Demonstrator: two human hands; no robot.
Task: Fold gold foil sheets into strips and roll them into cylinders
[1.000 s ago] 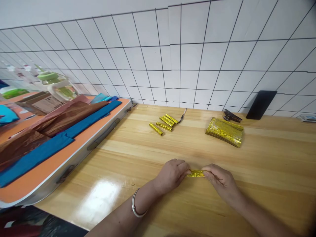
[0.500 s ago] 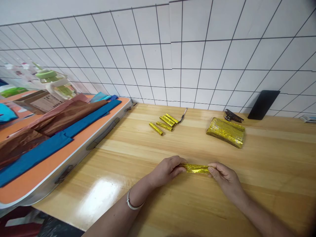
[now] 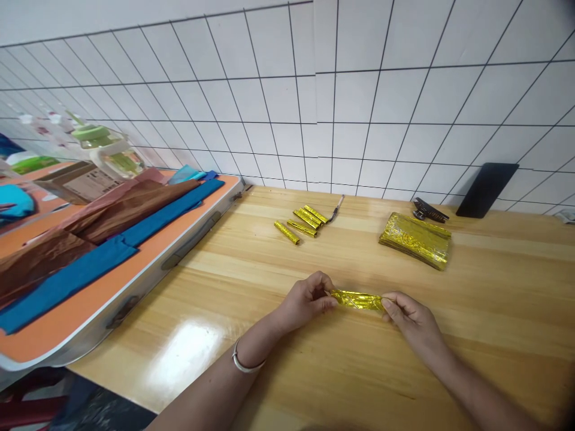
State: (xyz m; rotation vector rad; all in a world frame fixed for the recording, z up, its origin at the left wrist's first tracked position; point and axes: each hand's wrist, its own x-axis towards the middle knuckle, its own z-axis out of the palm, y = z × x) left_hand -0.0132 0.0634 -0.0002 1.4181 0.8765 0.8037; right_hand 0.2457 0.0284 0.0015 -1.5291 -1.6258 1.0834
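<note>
Between my two hands stretches a folded strip of shiny gold foil paper (image 3: 358,300), held level just above the wooden table (image 3: 233,269). My left hand (image 3: 312,300), with a bangle on its wrist, pinches the strip's left end between thumb and fingers. At the other end, my right hand (image 3: 408,314) grips it with the thumb on the near side. Several narrow folded gold strips (image 3: 302,228) lie farther back on the table. Right of them rests a stack of flat gold foil sheets (image 3: 415,240).
A dark hair clip (image 3: 430,211) lies behind the stack, and a black phone (image 3: 487,190) leans on the tiled wall. A pen (image 3: 336,208) is near the strips. At left, an orange-topped folding table (image 3: 103,293) bears blue and brown cloth, a box and a bottle (image 3: 112,152).
My left hand has lifted slightly and its fingers have shifted at the strip's end. The gold strip has turned so more of its face shows. The whole view has shifted a little.
</note>
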